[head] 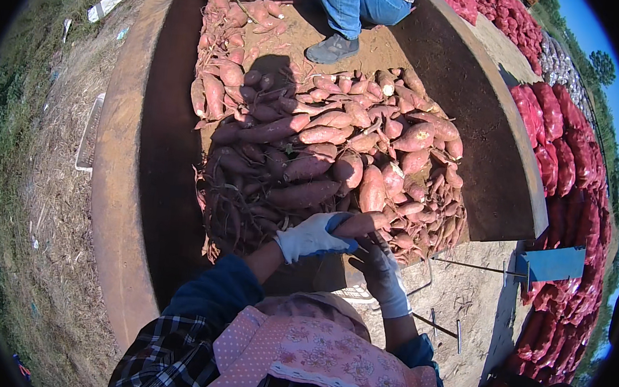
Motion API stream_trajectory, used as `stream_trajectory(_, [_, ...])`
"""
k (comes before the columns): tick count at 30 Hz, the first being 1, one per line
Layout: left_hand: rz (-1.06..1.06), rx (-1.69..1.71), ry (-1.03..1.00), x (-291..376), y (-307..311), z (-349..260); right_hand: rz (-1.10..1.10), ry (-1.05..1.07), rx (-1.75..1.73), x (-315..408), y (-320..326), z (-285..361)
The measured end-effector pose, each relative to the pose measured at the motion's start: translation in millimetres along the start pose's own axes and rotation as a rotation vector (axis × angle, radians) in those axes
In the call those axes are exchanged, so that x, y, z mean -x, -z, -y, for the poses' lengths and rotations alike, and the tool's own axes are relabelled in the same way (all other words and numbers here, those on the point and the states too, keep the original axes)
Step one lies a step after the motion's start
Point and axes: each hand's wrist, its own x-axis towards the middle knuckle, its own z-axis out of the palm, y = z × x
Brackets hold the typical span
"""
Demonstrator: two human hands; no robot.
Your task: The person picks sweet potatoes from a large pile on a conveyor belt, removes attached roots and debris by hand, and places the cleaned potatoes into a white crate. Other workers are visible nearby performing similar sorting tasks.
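Observation:
My left hand (314,236), in a white and blue work glove, grips a reddish sweet potato (361,224) across its near end. Against the underside of that root are the fingers of my right hand (382,275), in a greyish glove; whether they grip it or only touch it is not plain. Just beyond both hands lies a heap of sweet potatoes (325,134) in a rusty metal trailer bed, partly in shadow. Smaller, thinner roots (433,219) are piled at the heap's right near corner.
High metal side walls stand left (122,151) and right (489,126). A co-worker's jeans (351,6) and shoe (333,49) are at the far end of the bed. Red mesh sacks (570,143) are stacked outside on the right, near a blue metal plate (552,264). A crate (90,132) lies left.

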Motion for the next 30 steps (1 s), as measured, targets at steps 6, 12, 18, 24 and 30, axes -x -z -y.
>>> stream_trajectory(6, [0.366,-0.768,0.115,-19.2,21.5,-31.5,0.035,0.301,0.528,-12.3,24.2,-29.4])
stream_trajectory(12, [-0.653,-1.16,0.017,-118.9,123.9,-8.7,-0.419,0.021,-0.192,14.4,32.7,4.1])
stream_trajectory(18, [-0.525,-1.312,0.344,-165.2,108.7,35.1,-0.481,-0.081,-0.181,54.0,43.3,-16.4])
stream_trajectory(24, [-0.493,-1.127,0.469,-123.8,170.7,4.6,-0.351,-0.168,-0.186,58.7,54.5,-43.5])
stream_trajectory(30, [-0.668,-0.41,0.024,-63.5,116.4,9.9,-0.06,-0.067,-0.263,36.9,49.2,-27.1])
